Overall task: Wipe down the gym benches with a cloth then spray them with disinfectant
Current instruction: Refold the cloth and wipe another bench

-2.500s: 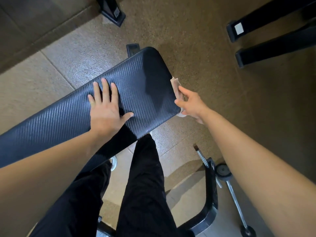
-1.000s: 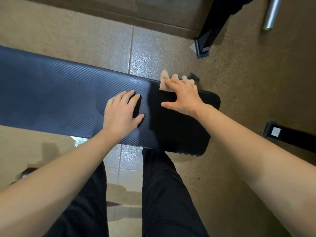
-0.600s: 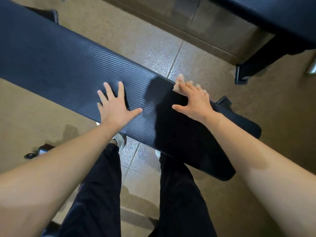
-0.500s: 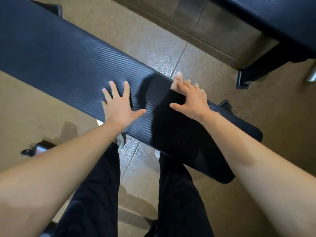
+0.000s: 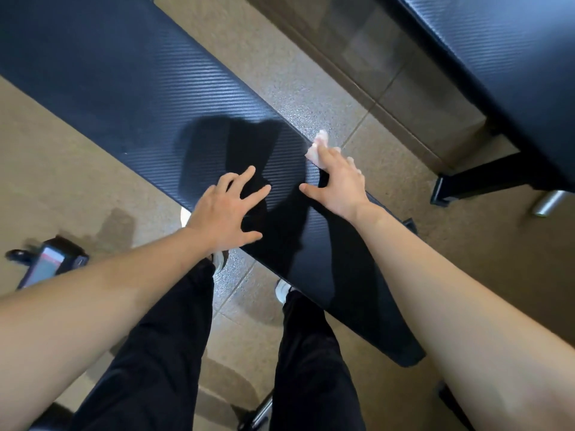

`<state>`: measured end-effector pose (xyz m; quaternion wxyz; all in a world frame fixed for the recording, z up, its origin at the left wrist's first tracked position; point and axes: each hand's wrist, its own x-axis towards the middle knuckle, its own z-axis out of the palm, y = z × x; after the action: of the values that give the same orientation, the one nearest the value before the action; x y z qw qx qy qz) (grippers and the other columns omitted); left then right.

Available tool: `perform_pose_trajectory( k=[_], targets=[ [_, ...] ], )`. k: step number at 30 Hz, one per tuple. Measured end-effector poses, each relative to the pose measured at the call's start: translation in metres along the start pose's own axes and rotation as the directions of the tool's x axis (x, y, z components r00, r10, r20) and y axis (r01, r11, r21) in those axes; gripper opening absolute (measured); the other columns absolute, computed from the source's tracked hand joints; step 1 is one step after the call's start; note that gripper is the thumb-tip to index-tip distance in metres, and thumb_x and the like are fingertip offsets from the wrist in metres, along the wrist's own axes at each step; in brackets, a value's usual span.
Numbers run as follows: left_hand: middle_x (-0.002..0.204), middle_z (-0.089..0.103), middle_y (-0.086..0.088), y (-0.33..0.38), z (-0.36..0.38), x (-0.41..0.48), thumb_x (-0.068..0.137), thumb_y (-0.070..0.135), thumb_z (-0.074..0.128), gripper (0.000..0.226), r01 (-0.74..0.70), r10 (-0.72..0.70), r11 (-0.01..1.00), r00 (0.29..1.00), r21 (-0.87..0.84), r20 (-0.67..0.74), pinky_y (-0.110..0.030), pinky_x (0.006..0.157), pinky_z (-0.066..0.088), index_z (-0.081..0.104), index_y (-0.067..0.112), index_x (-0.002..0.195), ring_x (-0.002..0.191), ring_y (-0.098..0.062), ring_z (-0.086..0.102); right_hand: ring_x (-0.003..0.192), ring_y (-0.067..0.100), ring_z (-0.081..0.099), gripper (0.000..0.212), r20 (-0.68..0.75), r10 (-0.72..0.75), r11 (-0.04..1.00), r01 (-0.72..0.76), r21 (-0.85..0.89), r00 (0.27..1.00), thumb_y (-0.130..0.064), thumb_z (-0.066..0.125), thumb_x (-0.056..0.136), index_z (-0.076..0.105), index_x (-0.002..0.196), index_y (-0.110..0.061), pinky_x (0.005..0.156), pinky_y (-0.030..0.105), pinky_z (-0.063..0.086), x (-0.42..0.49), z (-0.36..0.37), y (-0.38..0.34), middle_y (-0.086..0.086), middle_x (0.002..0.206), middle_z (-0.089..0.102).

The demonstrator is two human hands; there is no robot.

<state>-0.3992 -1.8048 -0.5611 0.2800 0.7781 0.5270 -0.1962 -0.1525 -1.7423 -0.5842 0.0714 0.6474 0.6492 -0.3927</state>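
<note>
A long dark bench pad (image 5: 130,88) with a carbon-weave surface runs diagonally from the upper left to the lower right. My left hand (image 5: 227,213) lies with spread fingers on its near edge. My right hand (image 5: 337,185) reaches across to the pad's far edge, thumb stretched out on top. Its fingers curl over that edge onto a small pale cloth (image 5: 317,146). Only a corner of the cloth shows past my fingertips. No spray bottle is in view.
A second dark bench (image 5: 504,66) fills the upper right, with its black foot (image 5: 457,185) and a metal tube (image 5: 549,202) on the tiled floor. A black wheeled frame part (image 5: 49,262) sits at the left. My legs stand against the pad's near side.
My right hand has kept the cloth on the pad's far edge and slid it along that edge. My left hand has shifted nearer the right hand. The view has swung.
</note>
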Motion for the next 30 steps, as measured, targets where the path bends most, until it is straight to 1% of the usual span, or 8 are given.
perform_pose_trajectory(
  k=[7,10,12,14,19,24,27,30],
  targets=[
    [0.171,0.020,0.006,-0.043,-0.015,-0.006,0.087,0.050,0.075,0.086,-0.091,0.085,0.936,0.996,-0.339,-0.032,-0.046,0.112,0.041,0.035,0.028,0.160,0.152,-0.019,0.025,0.139,0.031,0.038,0.097,0.021,0.030,0.999,-0.031,0.031,0.999,-0.056,0.075,0.079,0.023,0.159,-0.038,0.112,0.053,0.030,0.034,0.005,-0.045,-0.010,0.154,0.040],
    [0.164,0.037,0.000,-0.072,-0.025,-0.009,0.088,0.041,0.076,0.076,-0.060,0.011,0.942,0.989,-0.329,-0.149,-0.051,0.110,0.044,0.045,0.022,0.155,0.145,-0.026,0.039,0.144,0.028,0.035,0.097,0.027,0.065,0.997,-0.066,0.047,0.998,-0.062,0.072,0.075,0.026,0.158,-0.039,0.115,0.055,0.029,0.050,0.006,-0.065,-0.013,0.156,0.039],
    [0.159,0.044,-0.007,-0.097,-0.032,-0.007,0.084,0.043,0.080,0.078,0.043,-0.107,0.962,0.968,-0.271,-0.228,-0.056,0.103,0.047,0.050,0.017,0.151,0.138,-0.033,0.044,0.144,0.026,0.037,0.100,0.023,0.094,0.994,-0.095,0.058,0.995,-0.070,0.066,0.068,0.027,0.156,-0.041,0.114,0.056,0.030,0.060,0.008,-0.078,-0.014,0.156,0.040],
    [0.161,0.038,-0.014,-0.127,-0.039,-0.004,0.079,0.050,0.081,0.089,0.173,-0.227,0.960,0.941,-0.219,-0.253,-0.059,0.102,0.046,0.046,0.014,0.152,0.138,-0.039,0.039,0.145,0.026,0.038,0.104,0.020,0.106,0.992,-0.107,0.067,0.994,-0.075,0.062,0.063,0.027,0.156,-0.042,0.114,0.057,0.032,0.069,0.010,-0.094,-0.014,0.156,0.041],
    [0.170,-0.005,-0.023,-0.194,-0.059,0.004,0.071,0.071,0.078,0.125,0.468,-0.525,0.823,0.843,-0.323,-0.117,-0.064,0.122,0.017,0.013,0.017,0.164,0.154,-0.048,0.004,0.145,0.033,0.034,0.098,-0.006,0.119,0.992,-0.118,0.040,0.993,-0.060,0.075,0.078,0.025,0.159,-0.036,0.117,0.053,0.025,0.087,0.009,-0.132,-0.011,0.155,0.042],
    [0.170,-0.011,-0.022,-0.219,-0.057,-0.002,0.073,0.080,0.069,0.129,0.455,-0.475,0.868,0.878,-0.199,-0.062,-0.057,0.124,0.019,0.000,0.020,0.165,0.156,-0.044,-0.001,0.149,0.029,0.029,0.097,0.018,0.092,0.992,-0.093,0.087,0.996,-0.049,0.078,0.081,0.026,0.160,-0.027,0.119,0.049,0.020,0.106,0.007,-0.175,-0.002,0.156,0.044],
    [0.169,-0.010,-0.022,-0.222,-0.060,0.002,0.072,0.083,0.066,0.130,0.453,-0.465,0.877,0.884,-0.157,-0.042,-0.055,0.124,0.021,-0.002,0.020,0.164,0.155,-0.045,0.003,0.147,0.031,0.034,0.103,0.048,0.087,0.990,-0.092,0.109,0.995,-0.053,0.080,0.075,0.027,0.160,-0.027,0.120,0.050,0.028,0.121,0.006,-0.198,0.000,0.157,0.042],
    [0.168,-0.007,-0.024,-0.224,-0.063,0.004,0.069,0.088,0.064,0.134,0.465,-0.471,0.876,0.882,-0.124,-0.018,-0.055,0.124,0.021,-0.003,0.019,0.163,0.153,-0.047,0.006,0.148,0.028,0.032,0.106,0.100,0.062,0.985,-0.077,0.157,0.993,-0.057,0.077,0.069,0.028,0.159,-0.031,0.120,0.043,0.026,0.136,0.003,-0.220,-0.003,0.156,0.041]
  ],
)
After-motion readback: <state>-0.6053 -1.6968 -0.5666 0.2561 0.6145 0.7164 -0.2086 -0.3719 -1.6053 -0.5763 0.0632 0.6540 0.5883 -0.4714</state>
